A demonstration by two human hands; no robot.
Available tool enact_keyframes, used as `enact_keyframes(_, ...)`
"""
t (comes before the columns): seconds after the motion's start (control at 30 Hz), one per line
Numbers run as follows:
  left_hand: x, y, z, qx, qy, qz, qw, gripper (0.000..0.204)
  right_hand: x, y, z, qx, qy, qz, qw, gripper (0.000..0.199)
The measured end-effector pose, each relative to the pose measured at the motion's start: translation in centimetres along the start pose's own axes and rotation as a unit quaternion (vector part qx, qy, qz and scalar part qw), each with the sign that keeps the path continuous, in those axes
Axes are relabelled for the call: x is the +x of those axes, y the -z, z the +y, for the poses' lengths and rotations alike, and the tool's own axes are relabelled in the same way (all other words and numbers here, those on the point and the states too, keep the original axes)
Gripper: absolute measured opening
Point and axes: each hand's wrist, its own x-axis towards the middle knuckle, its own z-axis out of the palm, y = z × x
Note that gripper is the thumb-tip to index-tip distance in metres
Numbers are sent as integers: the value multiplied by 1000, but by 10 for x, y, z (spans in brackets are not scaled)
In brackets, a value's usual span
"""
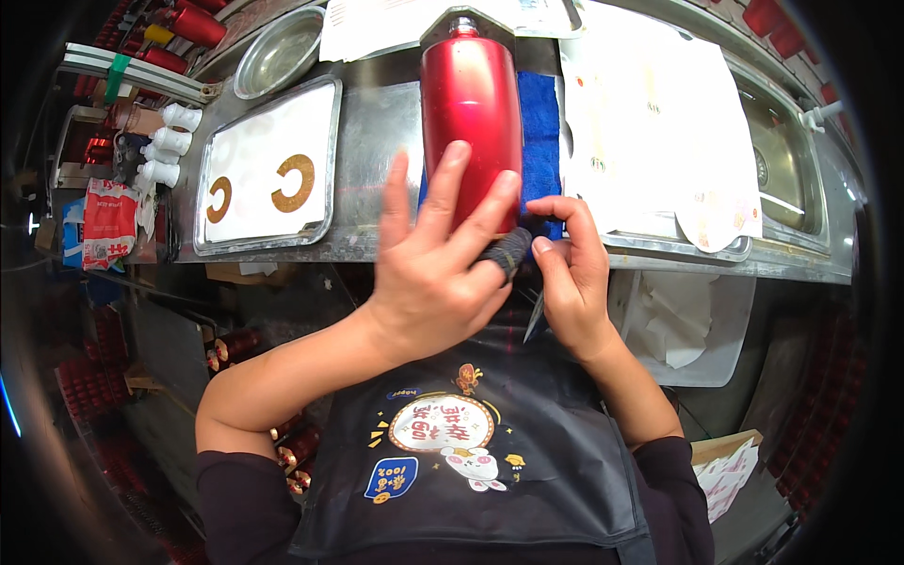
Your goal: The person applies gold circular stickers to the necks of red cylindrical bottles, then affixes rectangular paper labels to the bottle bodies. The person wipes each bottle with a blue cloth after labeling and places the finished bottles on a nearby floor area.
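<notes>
A glossy red metal bottle (469, 104) lies on a blue cloth (540, 132) on the steel bench, its neck pointing away from me. My left hand (428, 268) rests on its near end with fingers spread; one fingertip wears a dark fabric cot. My right hand (570, 273) sits beside the bottle's base, thumb and forefinger pinched at its lower right edge. A thin blade-like tool (533, 318) hangs from this hand. What the pinch holds is too small to tell.
A metal tray (331, 141) with two gold C-shaped stickers (294, 182) lies to the left. A steel bowl (278, 52) sits behind it. White sticker sheets (650, 113) cover the right side, next to a sink (782, 160). Red bottles (184, 28) and white caps (169, 141) stand far left.
</notes>
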Motion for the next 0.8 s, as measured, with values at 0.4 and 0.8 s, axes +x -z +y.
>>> enact_keyframes(0.4,-10,-26,-34,34,-39,-31,998,65,-37,-35,2,-119,260,78,955,36)
enact_keyframes(0.8,-53,-54,-51,-233,181,102,950,69,-44,-48,21,-128,109,47,985,39)
